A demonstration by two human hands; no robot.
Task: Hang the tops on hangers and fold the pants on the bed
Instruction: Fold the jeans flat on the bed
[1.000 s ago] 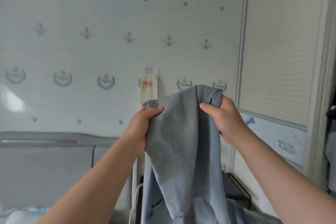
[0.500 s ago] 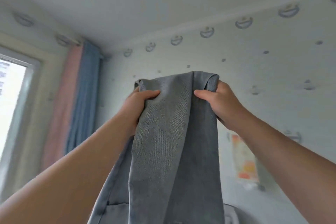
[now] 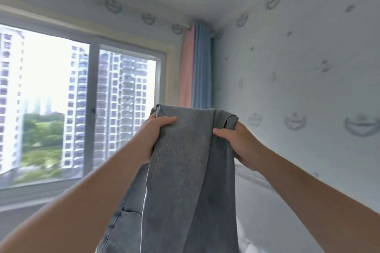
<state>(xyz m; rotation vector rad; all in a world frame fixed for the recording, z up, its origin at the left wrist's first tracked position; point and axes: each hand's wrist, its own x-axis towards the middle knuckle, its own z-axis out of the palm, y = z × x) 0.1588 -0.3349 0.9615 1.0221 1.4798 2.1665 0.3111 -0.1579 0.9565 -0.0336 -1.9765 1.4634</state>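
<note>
While both arms reach up and forward, grey denim pants [image 3: 185, 166] hang in mid-air at centre frame, held by the top edge. Left hand [image 3: 153, 137] pinches the left top corner, thumb flat across the front of the fabric, the other fingers hidden behind it. Right hand [image 3: 239, 144] pinches the right top corner the same way, thumb on the front, the other fingers tucked behind a folded-over flap. Hands are apart, cloth stretched fairly flat between them, the rest drooping down out of frame. A light seam line and a pocket edge show lower left on the pants. Behind: window [image 3: 90, 113] with tower blocks and trees outside, pink and blue curtain [image 3: 195, 68] in the corner, patterned wall [image 3: 298, 88] at right. Pale surface [image 3: 259, 201] low right under the right forearm, cannot tell if it is the bed.
</note>
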